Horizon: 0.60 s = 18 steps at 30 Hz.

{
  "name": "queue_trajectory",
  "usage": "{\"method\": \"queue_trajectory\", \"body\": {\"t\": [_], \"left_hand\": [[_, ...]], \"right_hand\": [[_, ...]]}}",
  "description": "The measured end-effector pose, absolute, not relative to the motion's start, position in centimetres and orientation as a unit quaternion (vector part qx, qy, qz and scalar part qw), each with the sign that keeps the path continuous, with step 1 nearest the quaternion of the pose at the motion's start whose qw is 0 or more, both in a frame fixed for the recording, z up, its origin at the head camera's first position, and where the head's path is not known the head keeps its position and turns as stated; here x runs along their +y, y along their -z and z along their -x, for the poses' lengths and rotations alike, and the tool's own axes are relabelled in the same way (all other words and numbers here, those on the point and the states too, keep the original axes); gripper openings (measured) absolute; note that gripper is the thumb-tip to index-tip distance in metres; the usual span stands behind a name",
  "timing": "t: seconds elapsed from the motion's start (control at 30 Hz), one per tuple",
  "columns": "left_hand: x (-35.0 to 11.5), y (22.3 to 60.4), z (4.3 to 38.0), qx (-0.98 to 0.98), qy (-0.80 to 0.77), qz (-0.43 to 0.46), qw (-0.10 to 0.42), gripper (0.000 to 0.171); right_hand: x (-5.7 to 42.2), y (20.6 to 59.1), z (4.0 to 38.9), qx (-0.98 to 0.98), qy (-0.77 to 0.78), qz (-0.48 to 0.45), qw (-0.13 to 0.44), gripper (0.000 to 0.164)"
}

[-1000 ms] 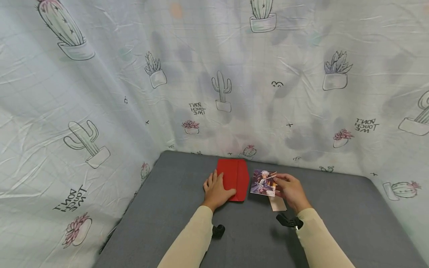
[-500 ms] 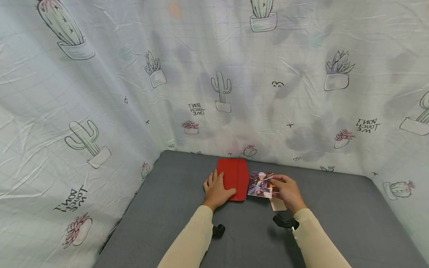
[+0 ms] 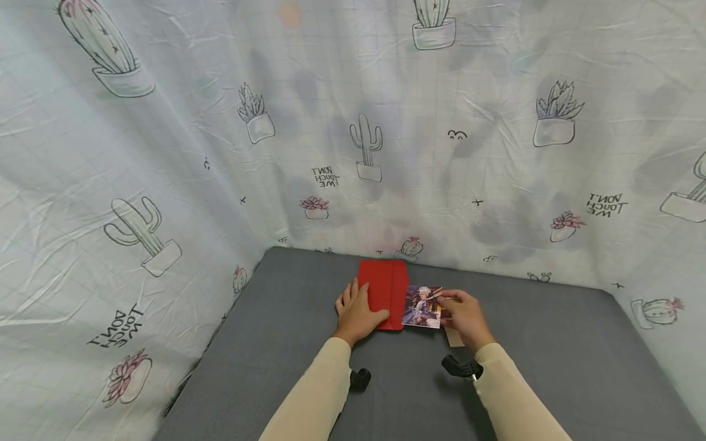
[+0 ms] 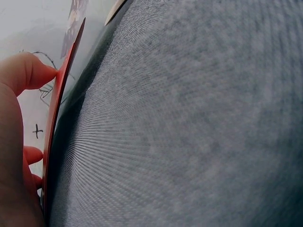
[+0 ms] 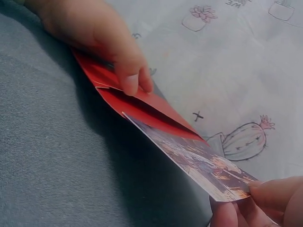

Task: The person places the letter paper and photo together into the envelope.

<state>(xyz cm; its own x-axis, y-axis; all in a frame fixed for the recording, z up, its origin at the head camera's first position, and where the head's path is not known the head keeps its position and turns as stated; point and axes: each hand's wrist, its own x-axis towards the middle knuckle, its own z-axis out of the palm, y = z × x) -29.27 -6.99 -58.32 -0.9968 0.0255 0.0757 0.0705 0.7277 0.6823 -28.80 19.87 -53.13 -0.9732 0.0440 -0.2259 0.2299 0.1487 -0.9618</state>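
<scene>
A red envelope (image 3: 377, 285) lies on the grey table, its flap turned to the right. My left hand (image 3: 352, 315) rests on it with fingers spread, and the thumb presses near the mouth. In the right wrist view the pocket of the envelope (image 5: 163, 111) gapes a little. My right hand (image 3: 464, 315) pinches a square glossy picture card (image 3: 421, 307) at its right edge. The card shows a figure in a white hat. Its left edge overlaps the envelope's flap, just outside the pocket's mouth in the right wrist view.
Partly hidden under my right hand, a beige card (image 3: 455, 338) lies on the grey tabletop (image 3: 408, 392). Behind and beside the table hangs a pale curtain (image 3: 265, 177) printed with cacti. A black device (image 3: 462, 367) sits at my right wrist.
My right hand has moved left with the picture card, from beside the envelope to over its flap. The left hand and envelope have stayed in place.
</scene>
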Motion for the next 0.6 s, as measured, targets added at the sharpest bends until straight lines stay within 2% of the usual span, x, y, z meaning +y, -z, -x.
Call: {"method": "queue_trajectory", "body": {"t": [0.6], "left_hand": [[-7.0, 58.4, 29.2, -0.932, 0.361, 0.026, 0.029, 0.095]], "right_hand": [[18.3, 54.1, 28.4, 0.747, 0.655, -0.085, 0.076, 0.027]]}}
